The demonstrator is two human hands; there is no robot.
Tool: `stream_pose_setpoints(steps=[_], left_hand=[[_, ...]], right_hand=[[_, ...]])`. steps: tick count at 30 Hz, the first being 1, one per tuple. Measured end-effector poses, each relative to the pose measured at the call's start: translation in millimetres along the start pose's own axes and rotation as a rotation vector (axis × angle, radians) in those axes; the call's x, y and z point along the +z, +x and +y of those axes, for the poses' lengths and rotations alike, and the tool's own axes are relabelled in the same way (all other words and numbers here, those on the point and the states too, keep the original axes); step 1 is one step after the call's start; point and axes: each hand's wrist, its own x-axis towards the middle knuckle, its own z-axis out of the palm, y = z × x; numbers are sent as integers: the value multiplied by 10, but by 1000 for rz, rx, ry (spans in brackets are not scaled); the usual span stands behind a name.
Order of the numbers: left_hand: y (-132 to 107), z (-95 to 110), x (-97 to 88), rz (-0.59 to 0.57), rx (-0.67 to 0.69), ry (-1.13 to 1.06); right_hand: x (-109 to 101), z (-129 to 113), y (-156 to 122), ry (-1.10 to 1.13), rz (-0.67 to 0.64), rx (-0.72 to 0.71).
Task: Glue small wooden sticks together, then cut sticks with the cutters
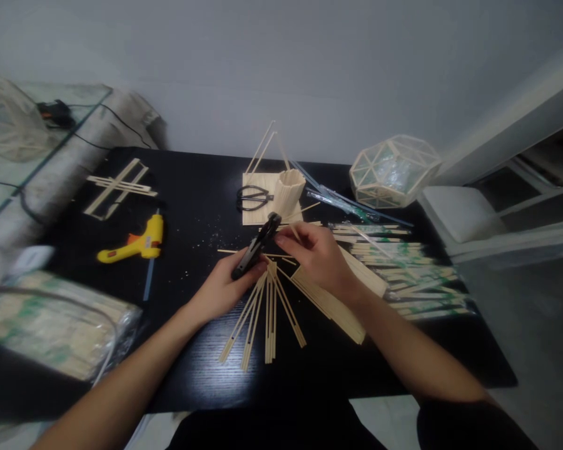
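Observation:
My left hand is closed around a black-and-grey hand tool, slim and slanted, whose exact kind I cannot make out. Just right of the tool's head, my right hand is closed in a pinch on a thin wooden stick, partly hidden by the fingers. Below both hands, a fan of joined wooden sticks spreads over the black table. Flat stick panels lie under my right forearm. Beyond the hands stands a stick-built cup on a square stick base, with black scissors beside it.
To the left lie a yellow glue gun, a crossed stick frame and a wrapped pack of sticks. Several bagged stick bundles cover the right side. A faceted stick-framed shape sits at the back right.

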Motion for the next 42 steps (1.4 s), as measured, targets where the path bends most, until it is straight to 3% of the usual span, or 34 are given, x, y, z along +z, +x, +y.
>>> stream_pose_setpoints(steps=[6,13,26,42], left_hand=[[-7,11,4,-2,7,-11],[-8,7,10,10,16,-2],[-10,15,6,-11,27,-22],[-16,24,-8,-28,22,-38]], right_hand=[[-34,-5,6,-49,33,-2],[35,24,-13,-29,-85,62],[80,33,-32,-55,-10,35],[-91,-204,-27,56,91,72]])
